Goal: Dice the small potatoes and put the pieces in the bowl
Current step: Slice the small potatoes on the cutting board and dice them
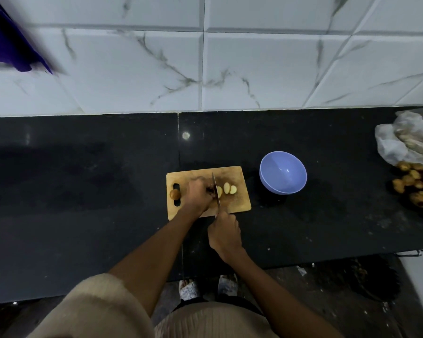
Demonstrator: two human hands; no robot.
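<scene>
Here, seen from above, a person stood at a dark bench (83,191) with a wooden cutting board (239,203) in front of them. The left hand (196,194) lay on the board, its fingers curled down over the uncut part of a small potato (210,190), most of which was hidden beneath them. The right hand (226,234), just off the board's near edge, was wrapped around the handle of a knife (216,191). The blade ran away from the body across the board, touching or just beside the left fingertips, so the next cut looked to fall immediately to the right of those fingers. Three pale slices (227,189) lay in a row to the right of the blade, the nearest against it. A whole potato (174,193) sat at the board's left end, by the handle slot. The blue bowl (283,172), with nothing visible inside, stood on the bench to the right of the board, nearer the knife hand. More potatoes (410,184) were heaped at the far right.
</scene>
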